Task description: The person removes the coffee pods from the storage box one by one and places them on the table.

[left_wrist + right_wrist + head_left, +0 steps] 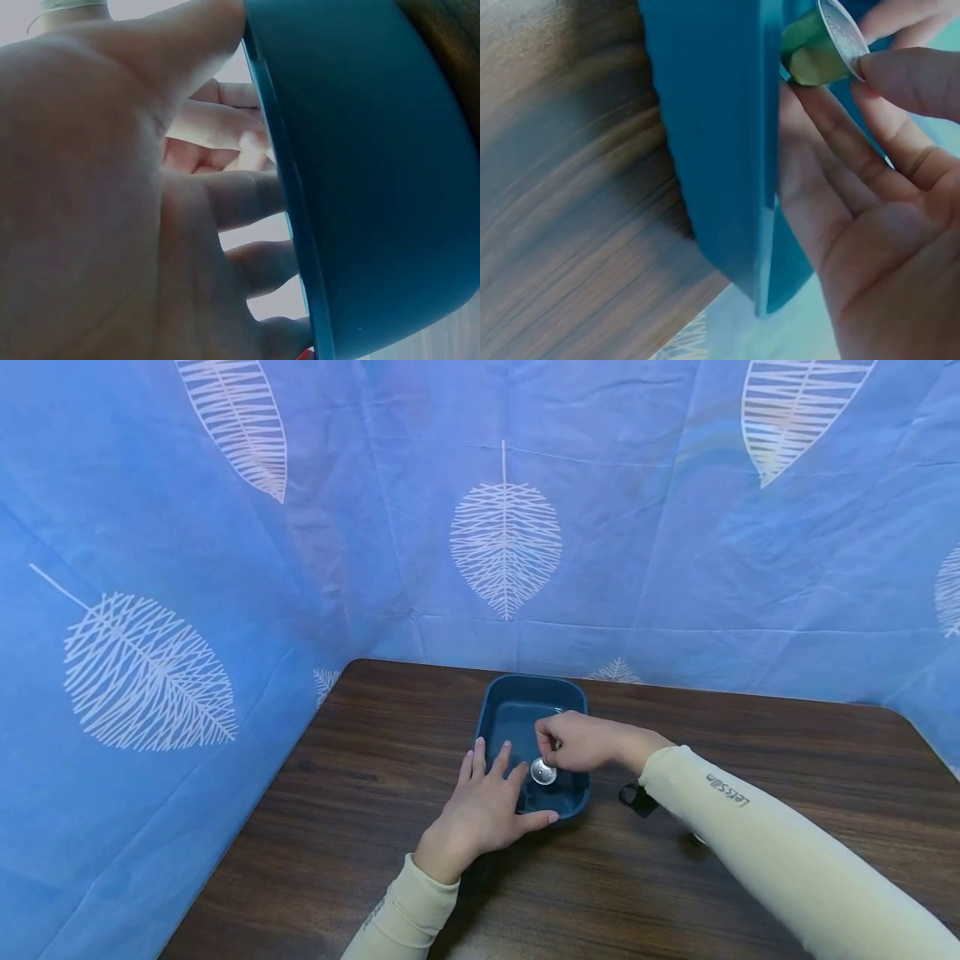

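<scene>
A dark blue rectangular tray with rounded corners lies on the table. Over its near part, my right hand pinches a coffee capsule between thumb and fingers. This capsule has a green body and a silver foil lid, and in the head view its round lid faces up. My left hand rests over the tray's near left corner, fingers spread and fairly straight, thumb along the near edge. From the left wrist view, its thumb and fingers reach the tray's rim.
Dark wood tabletop surrounds the tray. A small black object shows beside the right sleeve, and a small silvery edge peeks out below it. Blue cloth with white leaf prints hangs behind and to the left.
</scene>
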The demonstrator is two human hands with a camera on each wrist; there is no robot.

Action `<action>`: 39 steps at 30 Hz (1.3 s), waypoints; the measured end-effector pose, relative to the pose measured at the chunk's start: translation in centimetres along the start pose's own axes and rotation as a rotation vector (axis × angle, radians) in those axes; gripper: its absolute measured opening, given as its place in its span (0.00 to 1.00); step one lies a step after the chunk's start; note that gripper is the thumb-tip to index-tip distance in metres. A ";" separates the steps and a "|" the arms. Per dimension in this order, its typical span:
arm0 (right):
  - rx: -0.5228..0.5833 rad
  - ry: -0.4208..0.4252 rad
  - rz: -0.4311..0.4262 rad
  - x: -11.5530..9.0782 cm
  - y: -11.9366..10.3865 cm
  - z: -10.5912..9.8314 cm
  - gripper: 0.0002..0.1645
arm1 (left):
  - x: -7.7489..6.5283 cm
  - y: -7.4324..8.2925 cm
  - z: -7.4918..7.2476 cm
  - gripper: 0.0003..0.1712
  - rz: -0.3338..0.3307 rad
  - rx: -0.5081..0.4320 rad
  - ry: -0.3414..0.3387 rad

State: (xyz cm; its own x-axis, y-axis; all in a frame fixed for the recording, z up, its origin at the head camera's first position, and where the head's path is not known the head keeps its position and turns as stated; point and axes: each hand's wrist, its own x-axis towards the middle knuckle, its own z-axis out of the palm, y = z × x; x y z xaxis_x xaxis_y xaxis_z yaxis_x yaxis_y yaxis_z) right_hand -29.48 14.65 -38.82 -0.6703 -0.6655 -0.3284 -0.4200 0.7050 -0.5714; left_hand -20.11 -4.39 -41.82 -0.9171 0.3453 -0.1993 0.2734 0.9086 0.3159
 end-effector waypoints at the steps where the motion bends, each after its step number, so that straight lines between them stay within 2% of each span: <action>1: 0.005 0.010 -0.002 -0.2 0.1 -0.1 0.10 | 0.0 0.0 0.0 0.48 -0.002 -0.001 0.000; 5: 0.024 0.037 -0.008 -0.6 0.4 -0.1 0.08 | -0.1 0.1 -0.1 0.48 -0.008 -0.011 -0.005; 10: 0.098 0.048 -0.008 -0.9 0.6 0.1 0.06 | -0.1 0.1 -0.1 0.48 -0.009 -0.017 -0.008; 18: 0.160 0.075 -0.003 -0.8 0.6 0.6 0.06 | -0.1 -0.1 0.0 0.47 -0.011 -0.015 -0.017; 22: 0.202 0.103 0.000 -0.8 0.7 0.7 0.02 | -0.2 -0.1 0.0 0.47 -0.007 -0.008 -0.019; 27: 0.235 0.114 -0.025 -0.9 0.7 0.9 0.13 | -0.3 0.0 -0.1 0.47 0.003 0.009 -0.020; 31: 0.219 0.120 -0.046 -0.9 0.7 0.9 0.16 | -0.3 0.0 -0.1 0.47 0.005 0.013 -0.020; 39: 0.114 0.176 -0.086 -0.9 1.0 0.9 0.11 | -0.1 0.0 -0.1 0.47 0.003 0.001 -0.014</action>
State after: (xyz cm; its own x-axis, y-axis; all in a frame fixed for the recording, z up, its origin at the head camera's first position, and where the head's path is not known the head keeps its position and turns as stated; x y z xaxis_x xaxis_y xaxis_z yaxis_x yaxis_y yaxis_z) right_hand -28.69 15.72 -39.75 -0.7360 -0.6615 -0.1441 -0.4147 0.6088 -0.6763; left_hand -20.01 -4.49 -41.74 -0.9121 0.3512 -0.2117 0.2764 0.9079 0.3151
